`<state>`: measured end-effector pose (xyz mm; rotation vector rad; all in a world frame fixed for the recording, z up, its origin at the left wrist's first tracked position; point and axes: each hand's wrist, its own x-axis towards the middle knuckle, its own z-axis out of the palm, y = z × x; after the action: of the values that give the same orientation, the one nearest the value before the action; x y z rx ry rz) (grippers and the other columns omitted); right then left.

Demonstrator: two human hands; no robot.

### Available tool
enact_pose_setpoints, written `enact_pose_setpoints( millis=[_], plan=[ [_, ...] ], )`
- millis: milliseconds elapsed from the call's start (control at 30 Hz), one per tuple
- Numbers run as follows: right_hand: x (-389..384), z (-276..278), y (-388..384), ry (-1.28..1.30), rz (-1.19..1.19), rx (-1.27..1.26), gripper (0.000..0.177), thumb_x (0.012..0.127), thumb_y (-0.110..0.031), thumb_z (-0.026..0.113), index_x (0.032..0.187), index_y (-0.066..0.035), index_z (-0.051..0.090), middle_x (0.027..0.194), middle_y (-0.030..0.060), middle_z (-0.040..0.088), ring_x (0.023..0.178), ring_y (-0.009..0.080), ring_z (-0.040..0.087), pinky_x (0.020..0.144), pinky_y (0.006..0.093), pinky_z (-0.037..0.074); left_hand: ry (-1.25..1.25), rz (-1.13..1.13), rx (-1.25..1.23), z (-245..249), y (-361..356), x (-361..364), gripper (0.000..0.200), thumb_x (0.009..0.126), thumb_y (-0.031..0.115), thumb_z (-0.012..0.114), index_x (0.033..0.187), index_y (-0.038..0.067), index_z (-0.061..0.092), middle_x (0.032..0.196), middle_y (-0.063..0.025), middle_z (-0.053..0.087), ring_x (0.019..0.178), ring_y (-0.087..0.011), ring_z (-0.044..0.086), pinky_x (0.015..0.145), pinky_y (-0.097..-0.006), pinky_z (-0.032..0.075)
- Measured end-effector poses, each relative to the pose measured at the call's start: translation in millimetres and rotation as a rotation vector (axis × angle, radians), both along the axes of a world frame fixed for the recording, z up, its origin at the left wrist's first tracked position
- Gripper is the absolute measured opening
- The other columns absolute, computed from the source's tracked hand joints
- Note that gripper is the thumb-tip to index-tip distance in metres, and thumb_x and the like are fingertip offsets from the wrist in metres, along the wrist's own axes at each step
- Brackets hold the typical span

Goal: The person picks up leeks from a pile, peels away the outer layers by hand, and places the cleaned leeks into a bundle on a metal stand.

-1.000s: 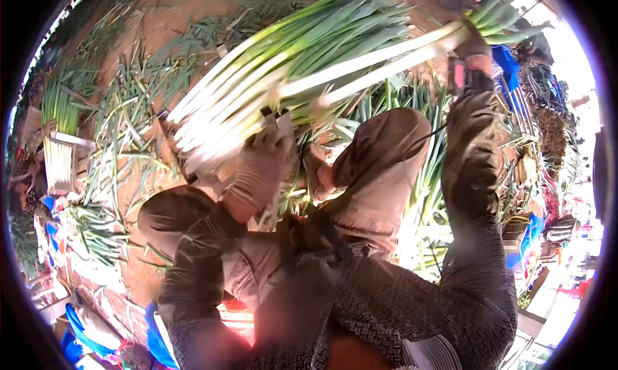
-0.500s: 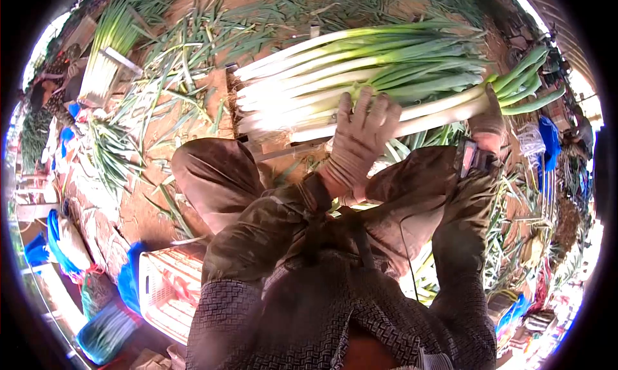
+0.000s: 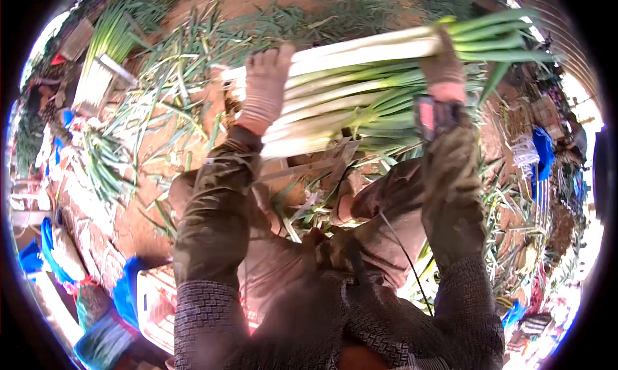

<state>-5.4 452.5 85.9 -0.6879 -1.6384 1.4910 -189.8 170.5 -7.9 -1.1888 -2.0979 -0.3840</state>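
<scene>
Supporting both ends should align the stalks (image 3: 367,47) with the pile (image 3: 322,103), right hand (image 3: 442,66) clasped round them, left hand (image 3: 264,83) across, its grip unclear.

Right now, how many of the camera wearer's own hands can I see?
2. The left hand is at the white part of the raised stalks; the right hand grips them near their green leaves. Some fingers are hidden.
</scene>
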Motion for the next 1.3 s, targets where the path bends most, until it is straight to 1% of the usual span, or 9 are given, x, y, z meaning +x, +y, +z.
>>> enact_pose_setpoints(
  millis=[67,100,233,367,467,567,867,967,1300],
  plan=[
    [-29,-34,9,-0.375,-0.015,0.09,0.057,0.096,-0.038,0.056,0.14,-0.004,0.042,0.137,0.0094,0.055,0.13,0.0298,0.047,0.117,0.0418,0.029,-0.057,-0.019,-0.075,-28,2,-24,0.048,0.085,0.007,0.057,0.131,0.011,0.045,0.104,-0.0103,0.054,0.103,-0.0292,0.054,0.101,-0.047,0.039],
    [-47,-67,24,-0.024,0.091,-0.234,0.059,0.098,-0.038,0.053,0.14,0.001,0.04,0.136,0.0141,0.056,0.13,0.0331,0.047,0.115,0.0413,0.031,-0.017,-0.018,-0.072,-51,4,-35,0.059,0.082,0.003,0.056,0.139,0.011,0.04,0.118,-0.0132,0.055,0.113,-0.0324,0.053,0.103,-0.0469,0.038],
    [-43,-118,8,-0.129,0.257,-0.695,0.059,0.1,-0.037,0.047,0.141,0.005,0.037,0.141,0.0267,0.044,0.129,0.0452,0.044,0.109,0.0489,0.037,-0.54,0.055,-0.352,-126,-9,-71,0.068,0.083,-0.001,0.053,0.147,0.014,0.033,0.134,-0.0127,0.052,0.123,-0.0347,0.05,0.102,-0.0449,0.041],
    [-30,-59,-31,-0.646,0.468,-0.244,0.051,0.095,-0.027,0.057,0.139,-0.004,0.045,0.143,0.0184,0.046,0.122,0.0357,0.053,0.1,0.0477,0.044,-0.607,-0.027,-0.475,-117,-25,-83,0.067,0.086,0.0,0.049,0.147,0.018,0.031,0.135,-0.0169,0.051,0.119,-0.0368,0.054,0.095,-0.0451,0.048],
    [-45,-57,-28,-0.925,0.386,1.167,0.05,0.091,-0.026,0.062,0.137,-0.013,0.049,0.141,0.011,0.049,0.125,0.0355,0.05,0.103,0.0481,0.04,-0.59,0.005,-0.492,-125,-29,-84,0.066,0.086,0.0,0.049,0.147,0.019,0.032,0.133,-0.018,0.052,0.119,-0.0375,0.054,0.095,-0.0456,0.048],
    [-69,-77,-11,-0.739,0.407,1.559,0.049,0.09,-0.025,0.062,0.137,-0.02,0.05,0.138,0.007,0.052,0.128,0.0369,0.046,0.105,0.0484,0.037,-0.465,0.007,-0.517,-147,-37,-96,0.062,0.088,0.002,0.048,0.146,0.019,0.035,0.131,-0.0188,0.053,0.116,-0.0387,0.055,0.095,-0.0456,0.048],
    [-93,-123,-16,-0.907,0.571,1.439,0.038,0.087,-0.021,0.062,0.124,-0.018,0.061,0.121,0.0068,0.063,0.114,0.0322,0.054,0.098,0.0464,0.042,-0.178,0.087,-0.532,-109,-36,-70,0.018,0.084,0.01,0.056,0.1,0.009,0.065,0.108,-0.0129,0.062,0.108,-0.0327,0.057,0.085,-0.0427,0.051],
    [-97,-114,-20,-0.969,0.588,1.412,0.037,0.086,-0.022,0.063,0.122,-0.016,0.061,0.121,0.0067,0.062,0.114,0.0307,0.054,0.096,0.0452,0.043,-0.806,-0.151,-0.059,-124,-15,-54,0.027,0.089,0.018,0.056,0.114,0.008,0.062,0.115,-0.0166,0.062,0.105,-0.0359,0.061,0.087,-0.0445,0.05],
    [-63,-100,0,-0.917,0.332,1.723,0.032,0.079,-0.016,0.066,0.11,-0.011,0.06,0.1,0.0113,0.059,0.095,0.0324,0.057,0.082,0.0457,0.048,-0.816,0.132,-0.128,-117,-12,-44,0.025,0.091,0.025,0.056,0.115,0.016,0.061,0.113,-0.013,0.064,0.099,-0.0361,0.063,0.081,-0.0467,0.05]
  ],
)
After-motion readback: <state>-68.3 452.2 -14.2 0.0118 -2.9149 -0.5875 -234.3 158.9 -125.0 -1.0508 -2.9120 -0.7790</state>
